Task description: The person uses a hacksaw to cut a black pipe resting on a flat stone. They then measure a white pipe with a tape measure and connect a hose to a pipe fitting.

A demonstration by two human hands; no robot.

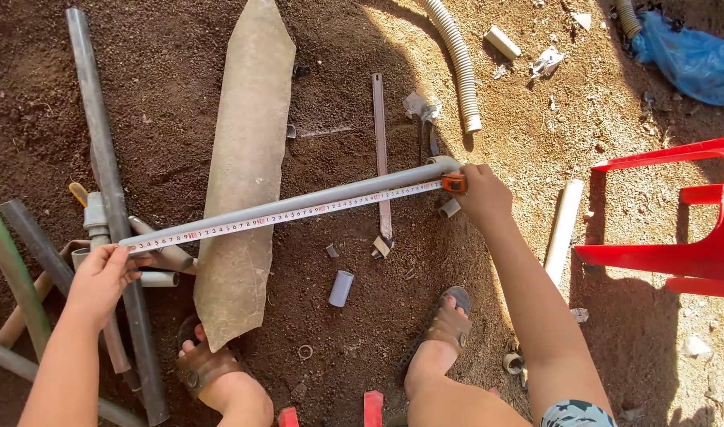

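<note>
- Outstretched along grey pipe (299, 205): white tape measure (283, 216), both just above dark soil (180, 71).
- Left hand (101, 277) pinching tape's free end; right hand (480, 194) clenched on orange tape case (454, 183).
- Beyond: curved grey sheet (243, 174), corrugated hose (457, 55), red plastic chair (686, 213), sunlit sandy ground (552, 142).

red plastic chair (694, 237), blue bag (690, 59)

L hand (101, 277), R hand (482, 192), tape measure (299, 212), pipe (299, 202)

Outdoor dirt work yard; scattered grey pipes (101, 150), corrugated hose (459, 59), red plastic chair (686, 229).
</note>
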